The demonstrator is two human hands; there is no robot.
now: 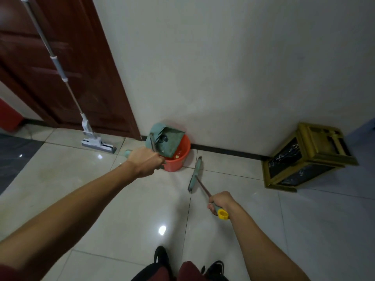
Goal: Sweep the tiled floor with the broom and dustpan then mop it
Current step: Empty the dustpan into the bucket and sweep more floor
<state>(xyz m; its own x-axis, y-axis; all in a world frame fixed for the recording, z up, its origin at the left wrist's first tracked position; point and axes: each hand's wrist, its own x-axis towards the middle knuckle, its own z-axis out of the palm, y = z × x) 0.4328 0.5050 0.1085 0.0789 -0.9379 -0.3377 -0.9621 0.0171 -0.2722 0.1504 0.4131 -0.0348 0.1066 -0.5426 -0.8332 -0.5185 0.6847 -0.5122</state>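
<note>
While the left hand tips the dustpan over the orange bucket, debris seemingly drops inside. Right hand grips the broom, parked aside on the floor.

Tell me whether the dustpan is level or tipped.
Tipped: the left hand holds the dustpan angled over the orange bucket.

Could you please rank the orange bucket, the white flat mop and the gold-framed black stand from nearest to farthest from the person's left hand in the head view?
1. Orange plastic bucket: right beside the left hand, against the wall.
2. White flat mop: to the left, leaning by the brown door.
3. Gold-framed black stand: far right.
</note>
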